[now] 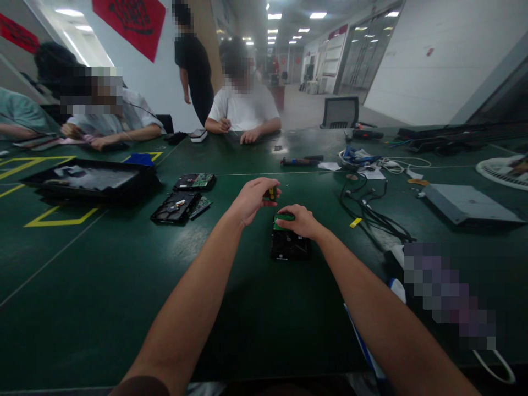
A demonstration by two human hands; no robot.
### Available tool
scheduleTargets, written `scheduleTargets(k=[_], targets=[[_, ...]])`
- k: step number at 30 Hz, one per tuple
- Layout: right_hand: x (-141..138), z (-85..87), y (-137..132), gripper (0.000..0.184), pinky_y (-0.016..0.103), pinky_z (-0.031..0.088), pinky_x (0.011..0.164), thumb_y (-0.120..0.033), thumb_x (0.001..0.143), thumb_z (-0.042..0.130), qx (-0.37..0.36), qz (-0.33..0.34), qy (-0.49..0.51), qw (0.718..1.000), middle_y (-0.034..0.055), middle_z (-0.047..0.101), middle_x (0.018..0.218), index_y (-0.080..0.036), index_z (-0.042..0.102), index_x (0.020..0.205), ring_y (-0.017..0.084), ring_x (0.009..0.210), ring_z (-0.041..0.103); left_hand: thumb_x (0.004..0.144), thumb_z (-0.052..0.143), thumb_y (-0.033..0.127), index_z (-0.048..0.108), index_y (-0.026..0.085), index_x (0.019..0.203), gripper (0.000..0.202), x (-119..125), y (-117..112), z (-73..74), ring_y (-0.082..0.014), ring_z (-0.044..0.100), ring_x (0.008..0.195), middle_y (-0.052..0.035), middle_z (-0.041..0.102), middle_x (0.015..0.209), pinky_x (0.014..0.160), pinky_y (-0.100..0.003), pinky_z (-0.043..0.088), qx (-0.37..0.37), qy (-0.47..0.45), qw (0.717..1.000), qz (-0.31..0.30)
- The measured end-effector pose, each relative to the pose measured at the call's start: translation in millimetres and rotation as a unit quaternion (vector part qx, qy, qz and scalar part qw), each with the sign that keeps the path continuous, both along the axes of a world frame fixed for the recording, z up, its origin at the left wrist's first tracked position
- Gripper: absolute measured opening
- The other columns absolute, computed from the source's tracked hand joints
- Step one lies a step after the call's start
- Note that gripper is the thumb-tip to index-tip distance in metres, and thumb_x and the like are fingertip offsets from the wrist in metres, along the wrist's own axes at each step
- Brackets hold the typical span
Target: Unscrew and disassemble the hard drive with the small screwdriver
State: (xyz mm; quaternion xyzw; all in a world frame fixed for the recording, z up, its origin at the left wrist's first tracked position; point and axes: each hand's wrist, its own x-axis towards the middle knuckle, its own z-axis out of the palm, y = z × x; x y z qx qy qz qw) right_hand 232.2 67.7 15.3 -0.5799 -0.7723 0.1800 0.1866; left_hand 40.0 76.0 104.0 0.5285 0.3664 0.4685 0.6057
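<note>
Hard drive [290,248]: flat on the green bench [264,319], right in front of us, far end under our hand.
Right grip: our right hand [302,221] has thumb and fingers closed on a green circuit board [284,220] at that far end; can't tell if it's lifted.
Left grip: our left hand [258,199] is wrapped round a yellow-and-black tool handle [271,193], just beyond the drive.
Off left: two more drives [192,181], a loose board [201,208], then a black tray [94,196].
Off right: tangled black cables [367,208], then a silver box [468,202].
Across from us: somebody in a white shirt [247,113].
</note>
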Motion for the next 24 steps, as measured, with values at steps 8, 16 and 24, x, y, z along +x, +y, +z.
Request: scheduleTargets(k=[8, 16, 24], targets=[[-0.6, 1.5, -1.2, 0.042, 0.048, 0.046, 0.100, -0.062, 0.087, 0.068, -0.003, 0.000, -0.009, 1.000, 0.0042, 0.069, 0.125, -0.038, 0.072, 0.121, 0.030, 0.121, 0.059, 0.084, 0.064, 0.038, 0.072, 0.015, 0.083, 0.024, 0.2, 5.1, -4.6, -0.0214, 0.067, 0.087, -0.0125, 0.073, 0.093, 0.063, -0.028, 0.052, 0.001, 0.010, 1.000, 0.007], [-0.1, 1.0, 0.0, 0.042, 0.047, 0.047, 0.098, -0.062, 0.087, 0.068, -0.007, -0.001, -0.005, 1.000, 0.0046, 0.069, 0.125, -0.037, 0.073, 0.120, 0.030, 0.120, 0.060, 0.081, 0.069, 0.034, 0.072, 0.015, 0.088, 0.020, 1.2, 2.1, -1.5, -0.0207, 0.067, 0.083, -0.0106, 0.070, 0.090, 0.066, -0.030, 0.055, 0.000, 0.001, 1.000, 0.009], [0.6, -0.5, 0.9, 0.042, 0.047, 0.047, 0.098, -0.063, 0.088, 0.067, -0.002, 0.003, -0.007, 1.000, 0.0043, 0.069, 0.125, -0.038, 0.072, 0.122, 0.031, 0.121, 0.059, 0.084, 0.065, 0.038, 0.068, 0.015, 0.082, 0.024, 3.9, 2.0, -4.0, -0.0204, 0.067, 0.082, -0.0111, 0.070, 0.090, 0.064, -0.030, 0.056, -0.004, -0.018, 1.000, 0.005]])
